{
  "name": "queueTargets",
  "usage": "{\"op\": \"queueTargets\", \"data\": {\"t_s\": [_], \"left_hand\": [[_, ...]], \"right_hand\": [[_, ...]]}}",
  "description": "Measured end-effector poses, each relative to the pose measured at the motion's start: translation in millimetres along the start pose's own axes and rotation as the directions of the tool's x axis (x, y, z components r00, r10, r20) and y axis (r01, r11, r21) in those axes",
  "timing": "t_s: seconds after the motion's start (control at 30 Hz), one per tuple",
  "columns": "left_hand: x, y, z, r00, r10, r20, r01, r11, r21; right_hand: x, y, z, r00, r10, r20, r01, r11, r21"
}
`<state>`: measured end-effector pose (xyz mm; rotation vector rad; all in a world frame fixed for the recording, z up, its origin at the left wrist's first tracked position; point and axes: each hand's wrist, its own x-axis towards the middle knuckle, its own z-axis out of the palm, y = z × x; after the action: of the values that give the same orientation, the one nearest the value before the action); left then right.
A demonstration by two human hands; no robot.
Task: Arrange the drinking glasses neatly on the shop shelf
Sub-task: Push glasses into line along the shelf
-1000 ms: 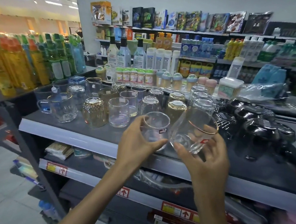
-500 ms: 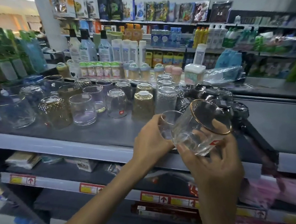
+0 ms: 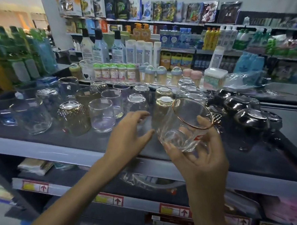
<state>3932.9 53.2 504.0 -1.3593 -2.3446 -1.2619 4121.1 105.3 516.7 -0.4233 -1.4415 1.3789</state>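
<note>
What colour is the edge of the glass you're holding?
Gold: a thin gold rim on the clear glass, seen in the head view.

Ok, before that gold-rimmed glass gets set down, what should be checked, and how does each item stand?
1. Grip: ok. The right hand holds the glass around its base.
2. Glass upright: not ok. It is tilted, mouth toward the upper right.
3. Left hand free: ok. Fingers loose, nothing seen in it.
4. Bare spot on the shelf: ok. A dark strip lies open along the front.
5. Clear of the amber glass behind: cannot tell. The two overlap in view.
</note>
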Motion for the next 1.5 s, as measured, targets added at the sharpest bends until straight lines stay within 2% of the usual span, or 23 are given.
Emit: {"op": "queueTargets", "data": {"t_s": [0.07,0.1,0.2,0.33,0.43,0.6,0.77,0.9,0.97,1.07,1.17,1.27,1.33,1.5], "left_hand": [[15.0,-14.3,-16.3,0.997,0.049,-0.059,-0.043,0.995,0.094],[21.2,-19.1,-23.7,0.995,0.058,-0.076,-0.051,0.995,0.086],[30.2,-28.2,-41.9,0.993,0.059,-0.103,-0.068,0.994,-0.086],[16.5,-27.8,-58.4,0.995,0.076,0.069,-0.039,0.902,-0.43],[4.7,-28.2,-62.1,0.983,0.066,0.169,0.041,0.829,-0.557],[-4.8,-42.6,-52.7,0.99,0.021,0.142,0.052,0.868,-0.494],[-17.0,-61.3,-45.7,0.992,-0.095,0.087,0.125,0.875,-0.468],[-17.7,-62.5,-45.1,0.992,0.011,0.129,0.031,0.946,-0.323],[-15.6,-63.4,-45.7,0.99,0.004,0.138,0.032,0.965,-0.259],[-12.1,-66.7,-47.7,0.997,-0.027,0.072,0.038,0.988,-0.153],[-11.0,-70.7,-45.7,0.995,0.08,0.055,-0.068,0.98,-0.188],[-10.7,-73.9,-44.3,0.998,0.062,0.019,-0.057,0.979,-0.194],[-12.8,-73.1,-43.3,1.0,0.021,0.003,-0.02,0.99,-0.136],[-20.1,-76.0,-38.5,0.999,-0.03,0.032,0.029,0.999,0.042]], "right_hand": [[4.3,8.2,19.0,0.999,0.002,0.039,-0.001,0.999,-0.036],[6.9,15.7,26.0,0.999,0.022,0.044,-0.019,0.998,-0.055],[12.3,25.9,42.2,0.997,0.016,0.076,0.0,0.978,-0.209],[23.3,33.1,48.4,0.975,-0.104,0.196,0.195,0.825,-0.531],[32.8,30.4,48.0,0.945,-0.117,0.306,0.294,0.713,-0.636],[50.5,22.1,44.3,0.897,-0.018,0.442,0.343,0.661,-0.668],[65.6,12.5,50.7,0.902,0.025,0.432,0.324,0.623,-0.712],[70.3,15.4,64.2,0.898,0.02,0.439,0.35,0.57,-0.743],[72.0,19.5,71.2,0.899,0.042,0.437,0.345,0.547,-0.763],[73.2,25.9,77.6,0.888,0.074,0.454,0.369,0.477,-0.798],[73.6,28.1,82.0,0.869,0.126,0.479,0.389,0.427,-0.816],[79.6,26.0,86.5,0.851,0.138,0.507,0.428,0.376,-0.822],[83.5,23.7,89.9,0.841,0.144,0.522,0.44,0.381,-0.813],[83.7,29.9,93.7,0.848,0.141,0.511,0.393,0.478,-0.785]]}}
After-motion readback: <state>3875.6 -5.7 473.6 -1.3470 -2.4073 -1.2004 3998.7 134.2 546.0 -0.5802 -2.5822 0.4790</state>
